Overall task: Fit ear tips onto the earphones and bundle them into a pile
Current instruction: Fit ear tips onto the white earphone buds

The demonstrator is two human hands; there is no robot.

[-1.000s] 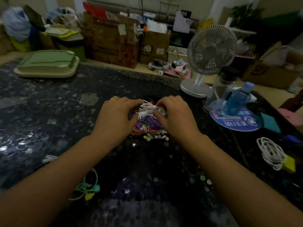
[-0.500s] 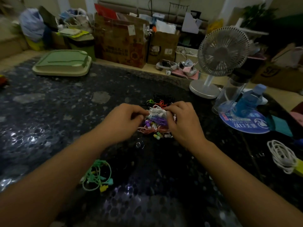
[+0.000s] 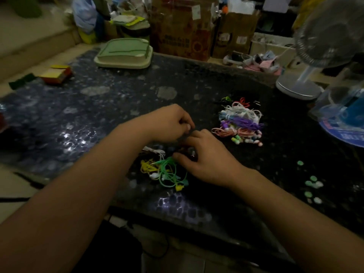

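Observation:
A bundled pile of earphones (image 3: 240,123) in white, purple, orange and red lies on the dark table right of centre, with no hand on it. Nearer the front edge lie loose green and yellow earphones (image 3: 167,172) and a white earphone cable (image 3: 155,151). My left hand (image 3: 169,124) hovers just above them, its fingertips pinched together. My right hand (image 3: 206,161) is curled over a dark earphone (image 3: 189,154) beside the green ones. The two hands meet fingertip to fingertip over this dark earphone, which is hard to make out in the dim light. Several loose pale-green ear tips (image 3: 313,183) lie at the right.
A white desk fan (image 3: 299,86) and a clear bottle (image 3: 342,107) on a blue mat stand at the back right. A green lidded tray (image 3: 124,54) sits at the back, and a red-yellow box (image 3: 56,75) at the left. Cardboard boxes (image 3: 181,30) stand behind the table.
Both hands let go of the bundled pile and moved back toward me and to the left, onto the loose earphones near the table's front edge. The view has swung left.

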